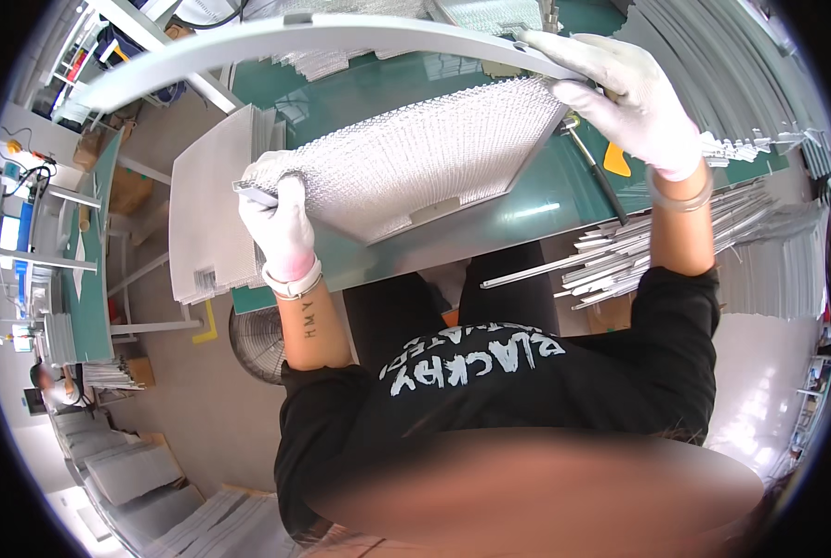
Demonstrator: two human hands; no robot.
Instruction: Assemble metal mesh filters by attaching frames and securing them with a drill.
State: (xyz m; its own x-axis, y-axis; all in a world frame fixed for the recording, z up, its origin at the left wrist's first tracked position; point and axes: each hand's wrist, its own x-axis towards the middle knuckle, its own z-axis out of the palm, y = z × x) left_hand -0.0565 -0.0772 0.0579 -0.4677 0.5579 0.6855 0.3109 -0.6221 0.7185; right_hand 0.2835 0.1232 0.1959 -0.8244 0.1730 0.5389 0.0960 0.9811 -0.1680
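Note:
A silver mesh panel (434,149) is held tilted above the green tabletop, a metal edging along part of its rim. My left hand (281,214), in a white glove, is closed round the panel's left end, where a short grey metal channel end (256,193) sticks out. My right hand (634,102), also gloved, is closed at the upper right corner, thumb below and fingers above. A long pale bar (341,33) curves across the top and reaches the right hand's fingers; whether that hand also grips it, I cannot tell.
A hammer (592,167) and a yellow tool (617,160) lie on the green table (360,268), right of the panel. White sheets (213,200) are stacked left. Metal strips (611,251) jut out near the right arm; grey panels (713,74) stack behind. A fan (256,344) stands below left.

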